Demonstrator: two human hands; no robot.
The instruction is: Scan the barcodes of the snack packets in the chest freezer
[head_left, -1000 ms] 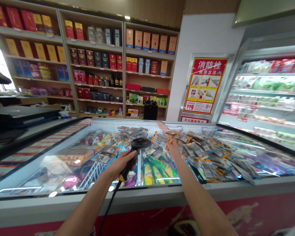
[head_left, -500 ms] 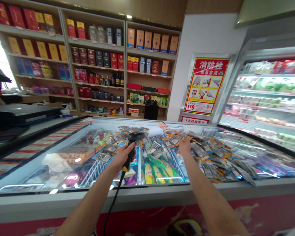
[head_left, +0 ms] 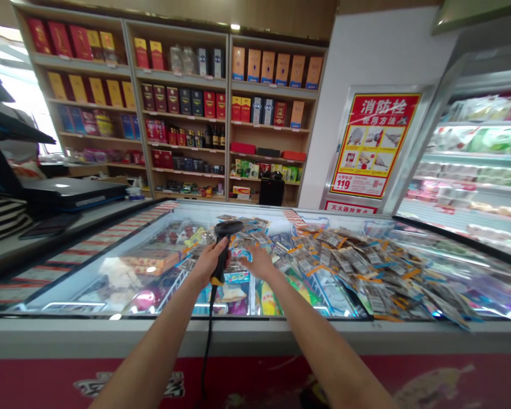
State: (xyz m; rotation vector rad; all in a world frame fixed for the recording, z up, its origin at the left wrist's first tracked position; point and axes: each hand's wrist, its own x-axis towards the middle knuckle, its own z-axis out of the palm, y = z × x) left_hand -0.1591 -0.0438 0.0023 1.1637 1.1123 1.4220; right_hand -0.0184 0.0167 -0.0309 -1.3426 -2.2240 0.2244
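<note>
In the head view my left hand [head_left: 210,262] is wrapped round the grip of a black and yellow barcode scanner [head_left: 229,228], its cable hanging down over the freezer's front. My right hand [head_left: 259,262] reaches in just right of the scanner, thumb and fingers apart, over the glass. Small flat packets [head_left: 255,227] lie behind and around the scanner; whether a fingertip touches one is too blurred to tell. A larger heap of grey packets with orange and blue edges [head_left: 357,261] spreads over the glass to the right.
Under the glass of the chest freezer [head_left: 323,326] are baskets of frozen goods. At left a counter holds a dark flat device [head_left: 74,190]. Shelves [head_left: 225,102] of boxes and bottles stand behind, with a red poster [head_left: 375,145] and a lit fridge [head_left: 485,165] to the right.
My right hand has moved left from the packet heap to beside the scanner, and its fingers have spread. The scanner stays in my left hand. The view has turned slightly left.
</note>
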